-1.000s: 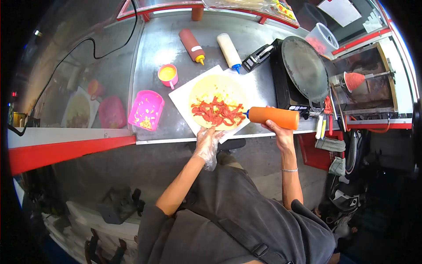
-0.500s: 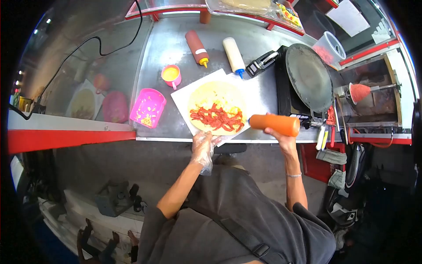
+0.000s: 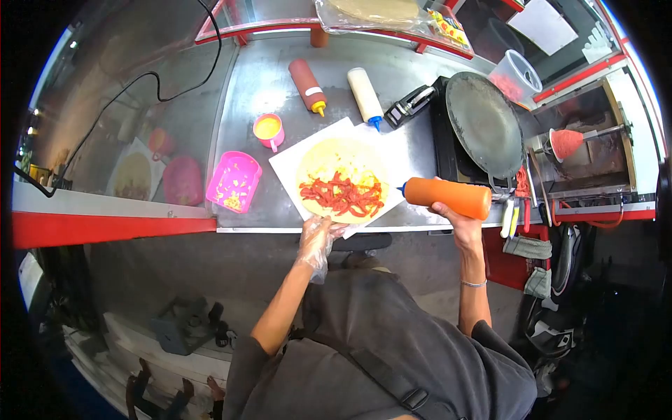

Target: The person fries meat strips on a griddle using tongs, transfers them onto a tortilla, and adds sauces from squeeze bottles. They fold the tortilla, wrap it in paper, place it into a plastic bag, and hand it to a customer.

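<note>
My right hand [image 3: 458,224] is wrapped round an orange squeeze bottle [image 3: 448,197], tilted almost flat with its blue nozzle pointing left. Below the nozzle's left side lies a round flatbread [image 3: 329,157] on white paper [image 3: 283,162]. Red sauced strips [image 3: 343,194] cover its near half, with pale yellow crumbled bits [image 3: 350,166] scattered above them. My left hand [image 3: 316,241], in a clear plastic glove, is closed at the near edge of the paper, its fingers bent by the counter's rim. The paper's edge seems to be between the fingers, though they partly hide it.
A pink tray [image 3: 234,183] with yellow bits and a pink cup [image 3: 269,129] stand left. Behind lie a brown-red squeeze bottle [image 3: 306,85] and a white one [image 3: 364,94]. A round pan [image 3: 483,126] sits on a burner at right, near several utensil handles [image 3: 514,218].
The orange bottle has moved slightly right, away from the flatbread, and its base now tips lower. My left hand stays at the paper's near edge. The whole view has shifted a little.
</note>
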